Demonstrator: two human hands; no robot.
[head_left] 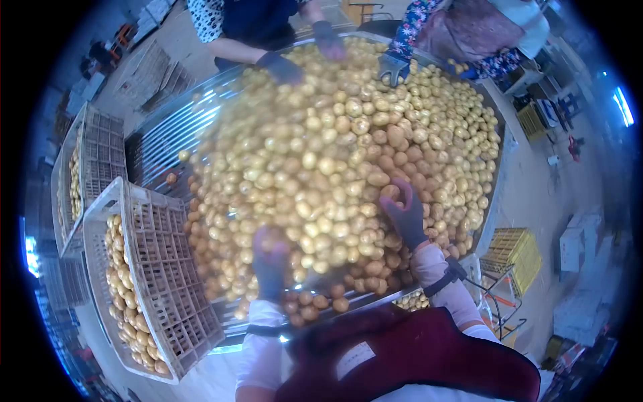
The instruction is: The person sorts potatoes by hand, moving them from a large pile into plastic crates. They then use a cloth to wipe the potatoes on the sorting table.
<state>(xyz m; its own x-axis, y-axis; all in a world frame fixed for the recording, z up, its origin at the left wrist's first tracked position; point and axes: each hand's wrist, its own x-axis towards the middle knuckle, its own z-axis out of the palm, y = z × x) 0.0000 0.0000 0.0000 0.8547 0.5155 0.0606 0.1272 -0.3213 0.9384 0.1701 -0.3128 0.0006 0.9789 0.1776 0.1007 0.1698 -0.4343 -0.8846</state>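
Note:
A wide heap of small round yellow-brown fruits or potatoes (321,167) covers a slatted metal table (177,137). My left hand (271,264), in a grey and purple glove, is at the near left part of the heap; its fingers close around a brownish round piece, blurred. My right hand (405,211), gloved alike, is at the near right of the heap, with thumb and fingers curled round one round piece (390,193). Darker brown pieces lie around my right hand and along the near edge.
Two plastic crates (161,241) (100,154) holding round pieces stand at the left. Across the table, one person's gloved hands (284,69) and another person's gloved hand (394,69) touch the heap. A yellow crate (512,258) stands at the right.

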